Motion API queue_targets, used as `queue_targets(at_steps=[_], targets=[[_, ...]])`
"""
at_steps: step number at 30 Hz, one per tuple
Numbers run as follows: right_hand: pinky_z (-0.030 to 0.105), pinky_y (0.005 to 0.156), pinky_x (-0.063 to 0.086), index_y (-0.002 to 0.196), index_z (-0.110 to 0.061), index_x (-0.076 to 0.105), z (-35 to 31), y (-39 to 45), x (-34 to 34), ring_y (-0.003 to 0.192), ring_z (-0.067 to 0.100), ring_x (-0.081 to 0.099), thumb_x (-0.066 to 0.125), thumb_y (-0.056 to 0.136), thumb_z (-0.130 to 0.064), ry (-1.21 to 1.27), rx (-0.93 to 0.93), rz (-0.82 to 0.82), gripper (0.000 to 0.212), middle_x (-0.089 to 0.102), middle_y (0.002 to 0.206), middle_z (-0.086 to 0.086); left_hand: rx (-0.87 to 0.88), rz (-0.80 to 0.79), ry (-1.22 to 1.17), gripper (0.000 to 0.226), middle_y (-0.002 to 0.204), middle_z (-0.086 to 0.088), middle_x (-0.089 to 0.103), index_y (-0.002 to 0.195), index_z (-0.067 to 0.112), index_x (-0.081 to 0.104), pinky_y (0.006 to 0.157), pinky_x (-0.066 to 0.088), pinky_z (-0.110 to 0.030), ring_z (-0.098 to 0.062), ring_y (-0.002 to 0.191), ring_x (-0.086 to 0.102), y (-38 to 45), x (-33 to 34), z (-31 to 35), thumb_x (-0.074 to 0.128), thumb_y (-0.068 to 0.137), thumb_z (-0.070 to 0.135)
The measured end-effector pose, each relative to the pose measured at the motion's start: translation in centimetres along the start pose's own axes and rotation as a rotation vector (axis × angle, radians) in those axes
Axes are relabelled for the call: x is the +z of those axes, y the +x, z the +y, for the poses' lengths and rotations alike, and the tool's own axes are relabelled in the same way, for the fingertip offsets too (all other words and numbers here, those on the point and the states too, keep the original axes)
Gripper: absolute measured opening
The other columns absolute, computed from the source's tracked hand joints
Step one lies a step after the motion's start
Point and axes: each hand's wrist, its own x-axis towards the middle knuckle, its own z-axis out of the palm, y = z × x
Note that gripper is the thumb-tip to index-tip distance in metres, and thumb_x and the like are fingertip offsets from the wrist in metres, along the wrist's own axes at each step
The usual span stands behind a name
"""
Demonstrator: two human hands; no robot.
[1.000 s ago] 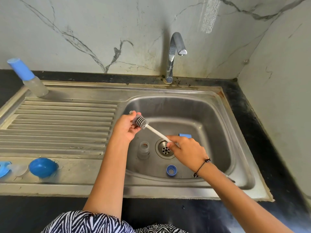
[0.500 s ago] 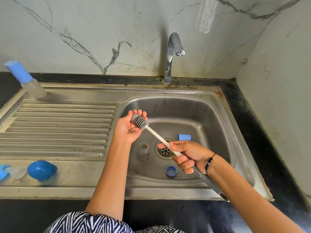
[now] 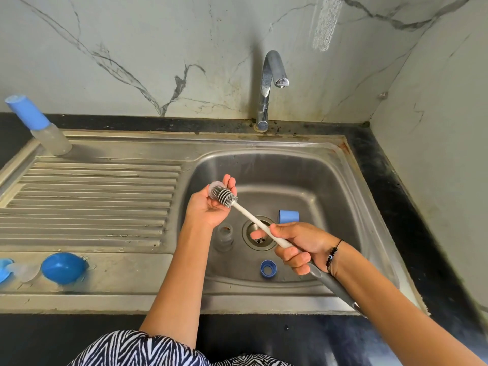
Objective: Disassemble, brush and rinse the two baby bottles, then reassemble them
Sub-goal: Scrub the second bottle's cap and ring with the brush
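Scrubbing over the sink basin [image 3: 343, 207] — right hand [image 3: 298, 247] has its grip wrapped round the bottle brush [image 3: 261, 227] handle, bristle head pressed into a small clear part [image 3: 215, 187] cupped in the left hand [image 3: 208, 207], fingers curled under it. Can't tell which bottle piece it is. In the basin: clear bottle body [image 3: 224, 237] upright just left of the drain [image 3: 260, 233], blue cap [image 3: 288, 216] behind the drain, blue ring [image 3: 268, 268] near the front wall. Second bottle [image 3: 39, 126] stands assembled at the drainboard's far-left corner — blue dome [image 3: 64, 268] and clear teat [image 3: 23, 270] lie on the front edge.
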Motion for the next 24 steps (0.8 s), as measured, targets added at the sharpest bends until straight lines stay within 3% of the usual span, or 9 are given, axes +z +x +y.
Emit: queue_targets(at_steps=[4, 7, 10, 12, 15, 17, 19, 21, 24], targets=[[0.02, 0.034, 0.03, 0.106, -0.018, 0.063, -0.5, -0.3, 1.3, 0.03, 0.008, 0.036, 0.038, 0.1, -0.028, -0.525, -0.155, 0.41, 0.028, 0.039, 0.052, 0.0, 0.116, 0.118, 0.297, 0.018, 0.09, -0.011, 0.06, 0.086, 0.01, 0.057, 0.075, 0.05, -0.038, -0.022, 0.078, 0.057, 0.8, -0.2, 0.1, 0.048, 0.098, 0.02], [0.027, 0.058, 0.04, 0.108, -0.026, 0.057, -0.4, -0.5, 2.5, 0.078, 0.022, 0.063, 0.034, 0.099, -0.037, -1.114, -0.238, 0.692, 0.027, 0.06, 0.08, 0.003, 0.208, 0.152, 0.473, 0.024, 0.084, -0.006, 0.059, 0.079, 0.011, 0.059, 0.075, 0.049, -0.036, -0.016, 0.075, 0.057, 1.3, -0.3, -0.1, 0.052, 0.096, 0.026], [0.028, 0.05, 0.033, 0.124, -0.021, 0.044, 0.0, -0.6, 3.8, 0.084, 0.031, 0.064, 0.028, 0.101, -0.033, -1.427, -0.284, 0.866, 0.031, 0.066, 0.092, 0.006, 0.241, 0.148, 0.436, 0.028, 0.078, -0.007, 0.058, 0.078, 0.008, 0.055, 0.06, 0.051, -0.032, -0.014, 0.061, 0.062, 1.4, 0.0, -0.5, 0.045, 0.1, 0.023], [0.027, 0.044, 0.024, 0.132, -0.016, 0.036, 0.0, -0.4, 4.7, 0.084, 0.031, 0.065, 0.025, 0.102, -0.029, -1.511, -0.291, 0.886, 0.034, 0.067, 0.093, 0.006, 0.212, 0.136, 0.304, 0.03, 0.074, -0.01, 0.061, 0.082, 0.006, 0.053, 0.06, 0.055, -0.033, -0.017, 0.057, 0.064, 1.4, 0.3, -0.5, 0.04, 0.102, 0.024], [0.028, 0.046, 0.028, 0.126, -0.017, 0.04, 0.0, 0.0, 5.1, 0.086, 0.033, 0.064, 0.026, 0.102, -0.03, -1.425, -0.296, 0.904, 0.031, 0.065, 0.095, 0.008, 0.179, 0.083, 0.163, 0.031, 0.072, -0.014, 0.066, 0.086, 0.008, 0.052, 0.075, 0.055, -0.034, -0.024, 0.068, 0.063, 1.0, 0.7, -0.3, 0.035, 0.103, 0.026], [0.03, 0.057, 0.038, 0.113, -0.017, 0.051, -0.6, 0.0, 4.9, 0.086, 0.033, 0.061, 0.031, 0.101, -0.032, -1.228, -0.291, 0.824, 0.028, 0.062, 0.092, 0.01, 0.171, 0.02, 0.109, 0.031, 0.064, -0.01, 0.069, 0.086, 0.011, 0.052, 0.067, 0.052, -0.033, -0.022, 0.061, 0.067, 0.8, 0.6, -0.1, 0.032, 0.104, 0.027], [0.026, 0.052, 0.039, 0.103, -0.014, 0.058, -1.5, -0.1, 4.0, 0.063, 0.02, 0.059, 0.037, 0.099, -0.031, -0.87, -0.274, 0.607, 0.027, 0.054, 0.071, 0.007, 0.172, -0.055, 0.052, 0.032, 0.065, -0.007, 0.069, 0.084, 0.013, 0.052, 0.069, 0.048, -0.032, -0.019, 0.057, 0.069, 0.5, 0.5, -0.1, 0.03, 0.104, 0.026], [0.019, 0.032, 0.027, 0.105, -0.014, 0.063, -2.0, -0.2, 2.9, 0.031, 0.011, 0.032, 0.039, 0.1, -0.026, -0.405, -0.216, 0.375, 0.028, 0.036, 0.051, 0.0, 0.181, -0.131, -0.01, 0.033, 0.068, -0.005, 0.07, 0.083, 0.013, 0.054, 0.073, 0.048, -0.032, -0.018, 0.06, 0.069, 0.3, 0.4, 0.0, 0.03, 0.103, 0.024], [0.013, 0.031, 0.023, 0.113, -0.014, 0.062, -2.1, -1.3, 2.0, 0.03, 0.006, 0.018, 0.035, 0.102, -0.026, -0.112, -0.153, 0.162, 0.032, 0.027, 0.045, -0.005, 0.192, -0.231, -0.046, 0.032, 0.074, -0.006, 0.07, 0.085, 0.013, 0.057, 0.075, 0.054, -0.034, -0.019, 0.068, 0.07, 0.1, 0.9, 0.0, 0.032, 0.102, 0.023]])
